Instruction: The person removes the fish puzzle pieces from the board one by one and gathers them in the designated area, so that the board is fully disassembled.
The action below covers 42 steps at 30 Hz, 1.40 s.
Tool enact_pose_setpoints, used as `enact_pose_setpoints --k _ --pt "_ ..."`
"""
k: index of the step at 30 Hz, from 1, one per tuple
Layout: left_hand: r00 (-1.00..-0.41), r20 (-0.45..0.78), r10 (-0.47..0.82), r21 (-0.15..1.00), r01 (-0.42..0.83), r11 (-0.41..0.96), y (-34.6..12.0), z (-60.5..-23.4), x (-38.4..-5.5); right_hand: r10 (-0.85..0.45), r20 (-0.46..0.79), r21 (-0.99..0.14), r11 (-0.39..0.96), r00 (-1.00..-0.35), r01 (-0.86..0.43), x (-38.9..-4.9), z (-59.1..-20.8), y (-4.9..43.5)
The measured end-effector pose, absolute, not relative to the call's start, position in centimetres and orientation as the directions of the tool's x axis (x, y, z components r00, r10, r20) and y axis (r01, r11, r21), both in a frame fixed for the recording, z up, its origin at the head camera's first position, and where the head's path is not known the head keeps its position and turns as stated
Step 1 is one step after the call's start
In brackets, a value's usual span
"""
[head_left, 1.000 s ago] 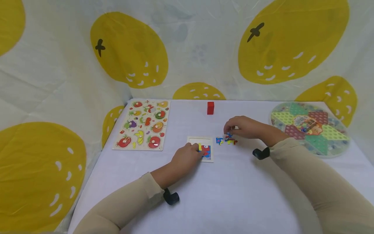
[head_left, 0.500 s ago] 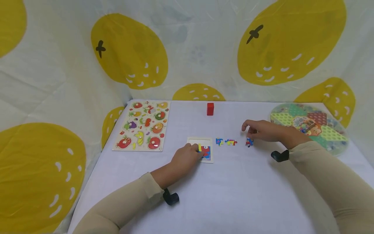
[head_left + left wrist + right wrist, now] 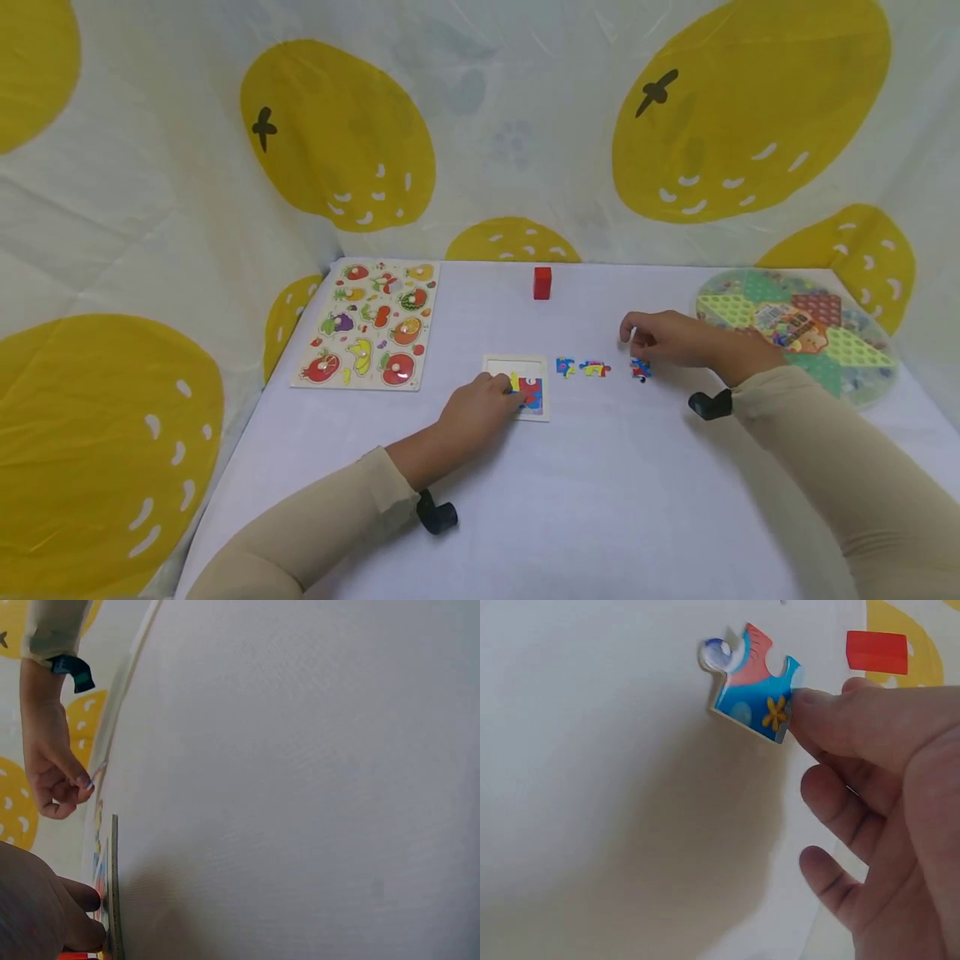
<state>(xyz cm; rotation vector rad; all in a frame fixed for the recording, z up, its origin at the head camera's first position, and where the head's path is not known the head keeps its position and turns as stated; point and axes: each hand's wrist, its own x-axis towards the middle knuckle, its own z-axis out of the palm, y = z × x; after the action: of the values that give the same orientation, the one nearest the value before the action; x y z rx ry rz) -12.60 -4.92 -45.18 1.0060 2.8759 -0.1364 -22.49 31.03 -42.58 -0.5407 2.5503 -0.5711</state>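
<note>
My left hand rests over a small pale-framed jigsaw puzzle, its thumb and fingertips touching the red, blue and yellow picture. Seen from the left wrist, those fingertips lie just inside the puzzle's edge. To the right, my right hand pinches a puzzle piece between thumb and finger, close over the white cloth. That piece is blue and coral with a yellow starfish and a round eye. Between the hands lie two loose puzzle pieces, one mostly blue and one yellow and red.
A fruit knob puzzle board lies at the left of the white-covered table. Behind the pieces stands a red block. At the right is a round, colourful board-game case, partly behind the right forearm. Patterned fabric hangs behind.
My right hand has moved right from the loose pieces, carrying one piece away from them, and then barely shifts. The left hand has stayed on the framed puzzle.
</note>
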Motion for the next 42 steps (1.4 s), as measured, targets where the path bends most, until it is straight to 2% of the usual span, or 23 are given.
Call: enact_pose_setpoints --k 18,28,34,42 --pt "-0.787 -0.110 0.607 0.092 0.600 0.795 -5.5 -45.7 -11.2 -0.489 -0.256 -0.495 0.807 -0.834 -0.321 -21.8 -42.6 30.5" --pt "-0.801 -0.007 0.599 0.122 0.593 0.796 -6.3 -46.5 -10.5 -0.552 -0.165 -0.561 0.734 -0.817 -0.383 -21.2 -42.5 29.0" --pt "-0.834 -0.001 0.551 0.191 0.541 0.819 -7.2 -46.3 -10.1 -0.582 -0.176 -0.603 0.701 -0.794 -0.380 -21.1 -42.5 27.6" --pt "-0.832 0.021 0.554 0.168 0.550 0.818 -8.2 -46.3 -9.5 -0.600 -0.200 -0.618 0.690 -0.775 -0.376 -21.7 -42.1 25.1"
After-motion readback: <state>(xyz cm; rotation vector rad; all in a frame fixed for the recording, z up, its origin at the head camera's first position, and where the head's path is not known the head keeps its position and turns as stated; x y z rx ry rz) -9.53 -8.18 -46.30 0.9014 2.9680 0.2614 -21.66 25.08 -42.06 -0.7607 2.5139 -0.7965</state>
